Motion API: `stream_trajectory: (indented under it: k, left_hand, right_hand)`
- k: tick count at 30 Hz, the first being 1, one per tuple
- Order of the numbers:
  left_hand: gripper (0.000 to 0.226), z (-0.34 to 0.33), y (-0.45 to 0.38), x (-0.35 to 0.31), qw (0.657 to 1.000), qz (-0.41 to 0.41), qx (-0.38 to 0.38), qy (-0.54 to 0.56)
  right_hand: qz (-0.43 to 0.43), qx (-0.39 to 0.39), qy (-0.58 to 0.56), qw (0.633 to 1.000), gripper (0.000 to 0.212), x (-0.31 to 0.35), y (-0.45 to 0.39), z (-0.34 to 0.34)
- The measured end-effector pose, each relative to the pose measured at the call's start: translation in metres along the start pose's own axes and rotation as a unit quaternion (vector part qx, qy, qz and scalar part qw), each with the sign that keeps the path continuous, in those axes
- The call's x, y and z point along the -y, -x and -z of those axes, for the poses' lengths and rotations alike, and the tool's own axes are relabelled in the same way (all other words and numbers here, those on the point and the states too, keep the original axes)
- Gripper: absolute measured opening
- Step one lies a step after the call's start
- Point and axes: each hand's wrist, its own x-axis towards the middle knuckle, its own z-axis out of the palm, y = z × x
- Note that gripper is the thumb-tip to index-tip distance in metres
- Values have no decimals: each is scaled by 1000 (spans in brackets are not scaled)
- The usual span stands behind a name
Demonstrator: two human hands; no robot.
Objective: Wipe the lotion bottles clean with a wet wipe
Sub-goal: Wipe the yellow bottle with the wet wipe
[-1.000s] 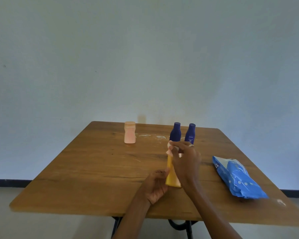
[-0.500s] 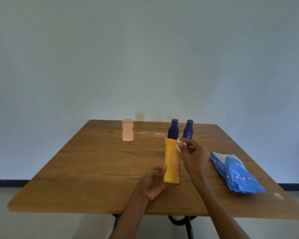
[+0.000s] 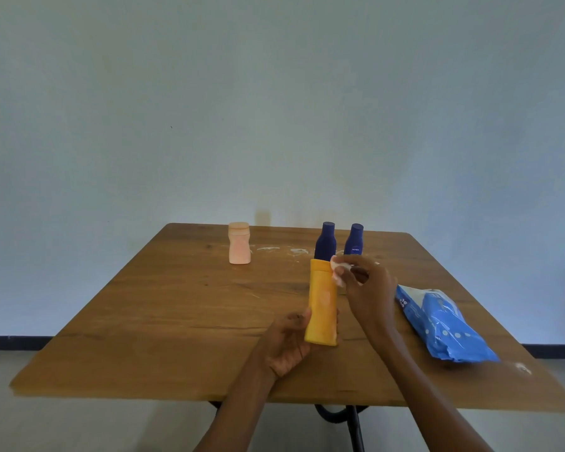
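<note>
My left hand (image 3: 286,342) grips the base of a tall yellow lotion bottle (image 3: 322,301), held upright over the wooden table (image 3: 177,321). My right hand (image 3: 367,291) pinches a crumpled white wet wipe (image 3: 339,270) against the bottle's upper right side. Two dark blue lotion bottles (image 3: 326,245) (image 3: 354,243) stand just behind, near the far edge. A pale pink bottle (image 3: 239,243) stands upright at the far left of the group.
A blue pack of wet wipes (image 3: 444,324) lies on the table's right side. White smears (image 3: 284,250) mark the wood between the pink and blue bottles, and a small white spot (image 3: 523,368) sits near the right front corner.
My right hand has slid off the top of the yellow bottle to its upper right side, uncovering the cap end. The left hand keeps its hold on the base.
</note>
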Motion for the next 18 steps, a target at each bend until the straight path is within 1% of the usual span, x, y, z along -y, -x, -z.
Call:
stream_trajectory:
  k: [2,5,7,9,10,13,16,18]
  left_hand:
    - [60,-1,2,0,1000,-7,1,5]
    - [64,-2,2,-2,999,-22,-22,22]
    - [78,2,-1,-3,998,-27,-30,54]
    - [88,7,-5,-2,997,-28,-39,60]
    - [89,10,-7,0,997,-27,-45,55]
    - [78,10,-7,2,999,-22,-17,44]
    - [60,4,-4,3,1000,-15,-8,2]
    - [56,2,-1,3,1000,-14,3,17]
  right_hand:
    - [17,13,13,1000,19,3,2,0]
    - [29,47,34,998,20,-3,23,2]
    - [37,84,45,995,21,-8,43,4]
    - [46,95,63,992,21,-11,56,7]
    - [49,95,68,992,21,-13,58,9]
    - [58,100,71,991,21,-13,47,11]
    - [56,57,68,994,18,-8,25,4]
    - [45,37,71,996,19,-3,16,-5]
